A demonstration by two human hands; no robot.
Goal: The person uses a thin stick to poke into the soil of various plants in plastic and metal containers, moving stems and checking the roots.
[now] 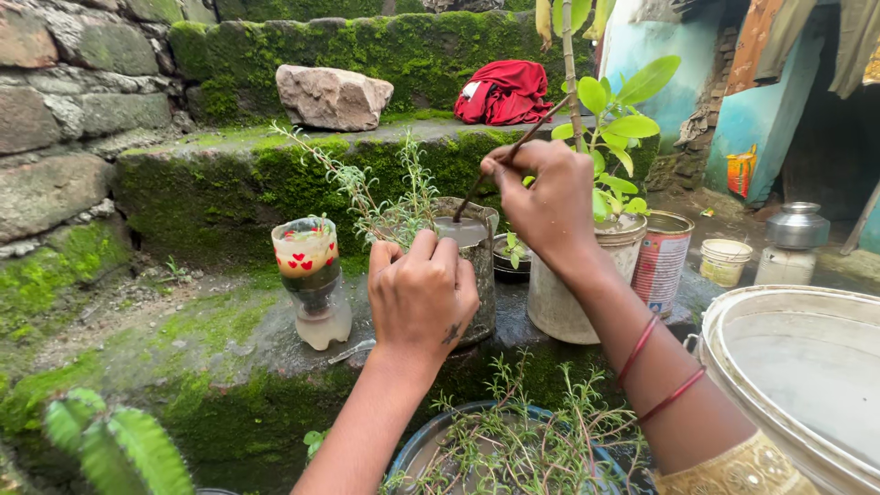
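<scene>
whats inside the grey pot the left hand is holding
A thin feathery green plant rises from the grey pot; the right hand pokes a stick in. The left hand and rim hide the soil.

Red cloth [504, 92]; red-heart cup [305, 249].

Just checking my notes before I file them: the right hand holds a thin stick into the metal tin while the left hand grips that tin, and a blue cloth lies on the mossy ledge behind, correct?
Not quite: the cloth on the mossy ledge is red, not blue, as the head view shows. The rest stands: the right hand holds a thin stick into the metal tin, and the left hand grips that tin.
</scene>
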